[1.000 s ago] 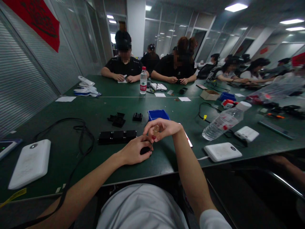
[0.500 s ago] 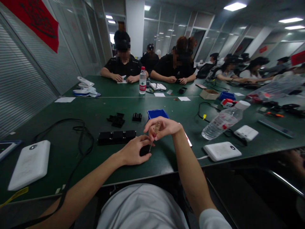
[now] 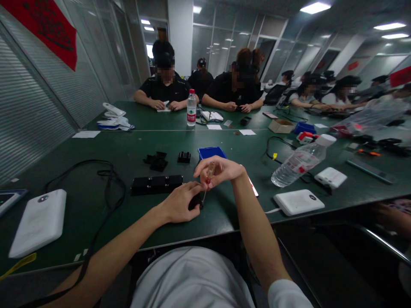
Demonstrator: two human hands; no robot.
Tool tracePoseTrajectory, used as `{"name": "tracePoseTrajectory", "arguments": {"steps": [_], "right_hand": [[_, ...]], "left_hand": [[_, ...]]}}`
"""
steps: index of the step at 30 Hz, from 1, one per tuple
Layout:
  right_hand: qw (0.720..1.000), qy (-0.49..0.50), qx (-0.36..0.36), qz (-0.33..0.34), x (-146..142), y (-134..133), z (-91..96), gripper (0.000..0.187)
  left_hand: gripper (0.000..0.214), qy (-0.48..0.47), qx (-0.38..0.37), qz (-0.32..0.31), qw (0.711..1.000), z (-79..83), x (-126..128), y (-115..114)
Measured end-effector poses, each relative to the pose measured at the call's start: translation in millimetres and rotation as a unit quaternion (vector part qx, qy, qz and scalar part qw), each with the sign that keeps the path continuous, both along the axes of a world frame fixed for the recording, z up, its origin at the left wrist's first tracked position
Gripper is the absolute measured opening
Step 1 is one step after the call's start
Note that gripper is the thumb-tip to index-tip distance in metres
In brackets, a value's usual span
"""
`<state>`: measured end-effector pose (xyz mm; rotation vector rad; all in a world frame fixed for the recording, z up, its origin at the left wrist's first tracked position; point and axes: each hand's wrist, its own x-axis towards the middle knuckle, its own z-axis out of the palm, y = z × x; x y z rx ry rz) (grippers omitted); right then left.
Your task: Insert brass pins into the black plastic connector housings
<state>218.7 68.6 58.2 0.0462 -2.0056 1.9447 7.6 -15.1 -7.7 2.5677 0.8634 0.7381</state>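
My right hand (image 3: 221, 169) is closed on the amber, see-through handle of a screwdriver (image 3: 210, 172). Its thin shaft slants down to the right-hand edge of a small black part (image 3: 194, 202). Around that part are the fingers of my left hand (image 3: 181, 203), holding it against the table. Much of the black part is hidden under those fingers, so its kind cannot be made out. Just left of my hands lies a row of black block-shaped parts (image 3: 156, 185). Beyond it are a pile of loose black pieces (image 3: 156, 161) and a single black part (image 3: 184, 157).
A blue tray (image 3: 212, 153) sits behind my right hand. To the right are a water bottle (image 3: 300, 162) and a white power bank (image 3: 298, 202). On the left lie another white power bank (image 3: 38, 224) and a black cable (image 3: 120, 188). Several people sit across the green table (image 3: 128, 143).
My left thumb has shifted slightly back from the part's edge, showing more of its dark end by the screwdriver tip. The view has moved very slightly; both hands keep their hold.
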Motion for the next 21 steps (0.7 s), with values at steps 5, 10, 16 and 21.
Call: {"name": "tracePoseTrajectory", "arguments": {"steps": [5, 10, 16, 21], "right_hand": [[1.0, -0.005, 0.012, -0.023, 1.0, 0.5, 1.3, 0.047], [0.999, -0.004, 0.033, -0.039, 0.0, -1.4, 3.8, 0.049], [0.999, -0.001, 0.027, -0.036, -0.4, -0.8, 1.3, 0.053], [0.999, -0.004, 0.025, -0.032, -0.2, 0.3, -0.4, 0.053]], "left_hand": [[0.051, 0.001, 0.016, -0.002, 1.0, -1.6, -2.5, 1.2], [0.06, -0.013, 0.005, -0.033, 0.999, 2.5, -5.3, 0.1], [0.077, -0.004, -0.026, -0.047, 0.999, 6.5, -6.2, -1.0], [0.085, 0.017, -0.039, -0.05, 0.998, 8.4, -6.6, -2.0]]}}
